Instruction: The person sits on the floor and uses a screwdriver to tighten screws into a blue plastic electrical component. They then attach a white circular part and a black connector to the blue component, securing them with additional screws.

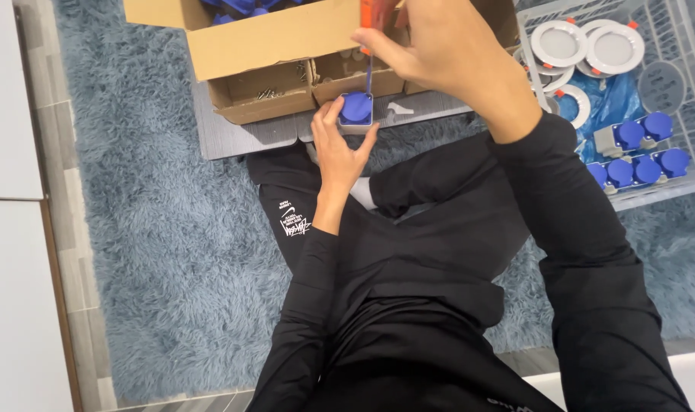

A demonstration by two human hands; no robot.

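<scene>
A small blue-lidded socket is pinned by the left hand, thumb and fingers closed around its grey sides, on a grey board just in front of the knees. The right hand is closed around the orange handle of a screwdriver, held upright, with the shaft running down to the top of the socket.

The socket is judged to be light, rigid moulded plastic, smooth enough to twist under the driver's torque. It is best gripped by the squared grey body, low and from both sides as now, rather than by the round blue cap, which looks hinged and may give. The screwdriver is stiff and thin; a firm wrap on the handle suits it, as the tip could skid off a small screw.

Behind the board, low cardboard trays holding small hardware are seen, with a larger box above them. To the right, a white crate holds more blue sockets and round white fittings. Everything rests on a shaggy blue-grey rug.
</scene>
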